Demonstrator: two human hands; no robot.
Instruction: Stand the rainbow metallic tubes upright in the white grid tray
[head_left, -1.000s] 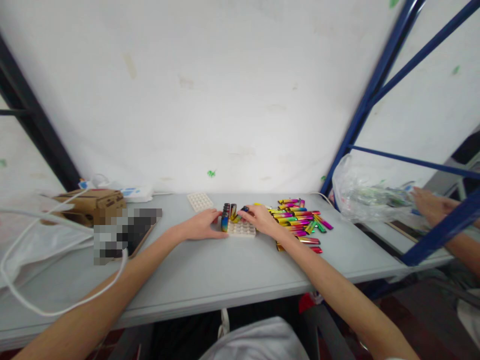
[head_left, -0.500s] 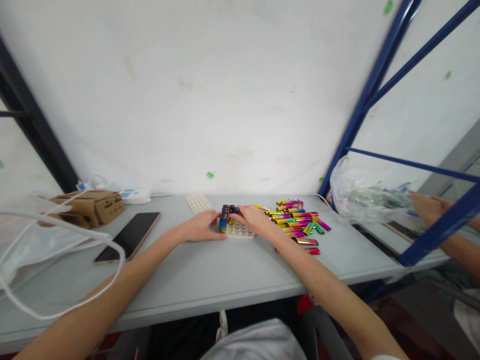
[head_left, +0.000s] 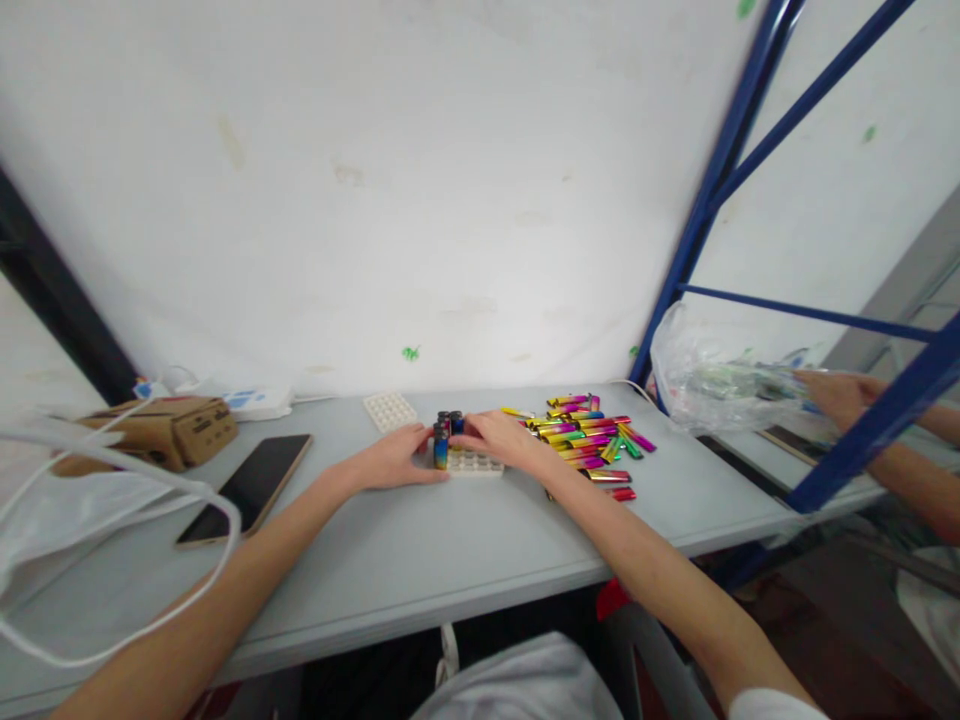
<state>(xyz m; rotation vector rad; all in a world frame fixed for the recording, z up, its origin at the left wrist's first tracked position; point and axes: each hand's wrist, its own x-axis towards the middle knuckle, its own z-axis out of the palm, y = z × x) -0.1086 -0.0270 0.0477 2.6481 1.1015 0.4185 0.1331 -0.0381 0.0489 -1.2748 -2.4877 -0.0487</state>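
At the white gridded tray [head_left: 478, 463], shiny blue-gold tubes [head_left: 441, 452] are cupped by the wide left hand [head_left: 391, 460]. The right hand's grip [head_left: 501, 440] is hidden.

Below the front edge of the desk [head_left: 487, 570] shows a pale grey-white shirt [head_left: 517, 685], its cloth rounded and softly creased, with darker grey shading in the folds. A plain white sleeve [head_left: 772, 704] ends high on the right arm [head_left: 637, 560], leaving the long, slim forearm bare. The left arm [head_left: 289, 540] is bare as far as it shows. Both the left hand [head_left: 390, 460] and right hand [head_left: 506, 440] are ungloved, with slender fingers; their nails are too small to make out.
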